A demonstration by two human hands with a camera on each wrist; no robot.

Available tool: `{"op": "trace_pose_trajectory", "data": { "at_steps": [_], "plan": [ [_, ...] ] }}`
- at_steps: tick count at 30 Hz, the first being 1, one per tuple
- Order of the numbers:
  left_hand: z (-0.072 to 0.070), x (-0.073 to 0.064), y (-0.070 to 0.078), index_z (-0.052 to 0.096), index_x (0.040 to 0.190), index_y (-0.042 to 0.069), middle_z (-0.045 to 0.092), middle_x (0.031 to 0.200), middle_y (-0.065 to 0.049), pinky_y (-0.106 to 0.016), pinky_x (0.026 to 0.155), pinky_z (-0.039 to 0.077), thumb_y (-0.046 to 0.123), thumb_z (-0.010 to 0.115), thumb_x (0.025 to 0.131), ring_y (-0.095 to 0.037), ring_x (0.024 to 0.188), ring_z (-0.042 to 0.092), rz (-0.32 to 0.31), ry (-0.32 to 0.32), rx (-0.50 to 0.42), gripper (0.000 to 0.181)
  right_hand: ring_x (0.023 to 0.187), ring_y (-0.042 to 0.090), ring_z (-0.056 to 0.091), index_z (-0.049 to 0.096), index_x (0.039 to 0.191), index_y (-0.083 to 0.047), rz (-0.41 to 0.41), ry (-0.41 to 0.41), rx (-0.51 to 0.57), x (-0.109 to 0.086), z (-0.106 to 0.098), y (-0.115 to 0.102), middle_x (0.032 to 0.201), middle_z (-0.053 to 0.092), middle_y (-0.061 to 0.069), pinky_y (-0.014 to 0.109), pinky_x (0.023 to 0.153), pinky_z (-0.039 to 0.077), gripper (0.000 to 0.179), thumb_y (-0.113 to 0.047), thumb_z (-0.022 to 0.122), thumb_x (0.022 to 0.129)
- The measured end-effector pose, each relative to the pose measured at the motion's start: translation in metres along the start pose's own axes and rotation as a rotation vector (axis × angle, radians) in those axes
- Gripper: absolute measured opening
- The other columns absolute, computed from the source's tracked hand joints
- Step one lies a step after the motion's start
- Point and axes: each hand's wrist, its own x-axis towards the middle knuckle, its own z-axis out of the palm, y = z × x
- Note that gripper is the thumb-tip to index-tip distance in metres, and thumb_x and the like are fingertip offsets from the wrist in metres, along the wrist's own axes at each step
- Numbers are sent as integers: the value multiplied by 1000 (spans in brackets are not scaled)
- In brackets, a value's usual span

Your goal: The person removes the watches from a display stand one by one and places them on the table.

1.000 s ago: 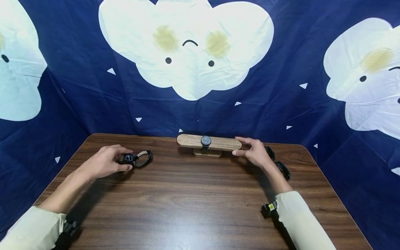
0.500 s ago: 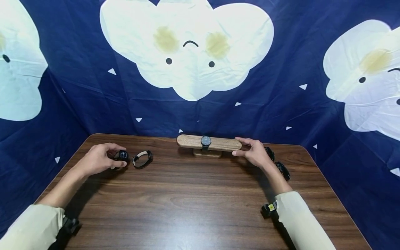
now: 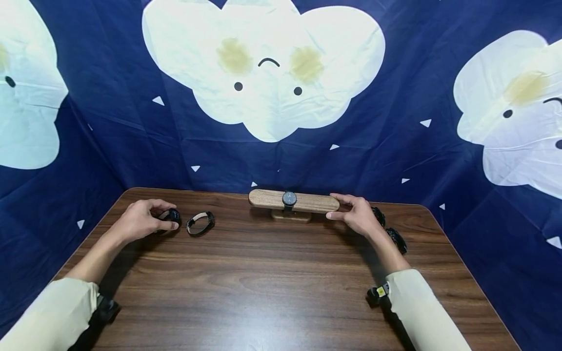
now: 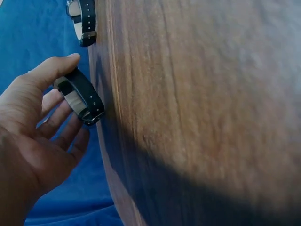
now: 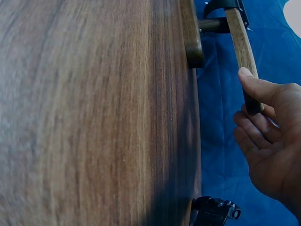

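Observation:
At the table's left, my left hand [image 3: 142,222] pinches a black wristwatch [image 3: 174,216] between thumb and fingers. Its holed strap [image 4: 87,94] forms a loop in the left wrist view, close by the table edge. Just right of it lies another watch [image 3: 210,221] with a dark strap, pale inside. My right hand [image 3: 360,215] grips the right end of a wooden watch stand [image 3: 268,197], thumb in front of the bar [image 5: 241,44] and fingers behind. Around the bar's middle sits a dark round-faced watch [image 3: 289,198].
Two more black watches [image 3: 397,240] lie beyond my right forearm. The stand's wooden base [image 3: 291,216] rests near the back edge of the brown table [image 3: 263,278]. Dark blue cloth [image 3: 110,122] with cloud prints hangs behind and at both sides.
My left hand has moved a little left with its watch, away from the watch beside it, and the watch face has turned aside. The right hand stays at the stand's end.

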Motion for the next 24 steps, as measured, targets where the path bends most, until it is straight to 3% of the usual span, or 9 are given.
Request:
{"op": "trace_pose_trajectory", "data": {
  "at_steps": [16, 24],
  "plan": [
    [4, 14, -4, 75, 142, 3, 69, 147, -34, -68, 107, 51, 42, 97, 88, -53, 133, 66, -43, -21, -3, 70, 137, 41, 72, 67, 158, -13, 14, -16, 9, -1, -1, -1, 156, 69, 23, 57, 113, 58, 70, -25, 93, 95],
    [10, 16, -8, 74, 142, 3, 61, 157, -35, -75, 113, 46, 39, 96, 90, -60, 144, 56, -22, -23, 20, 67, 138, 41, 72, 67, 158, -12, 15, -20, 19, -1, -1, -1, 156, 69, 23, 57, 113, 58, 70, -24, 93, 95]
  ]
}}
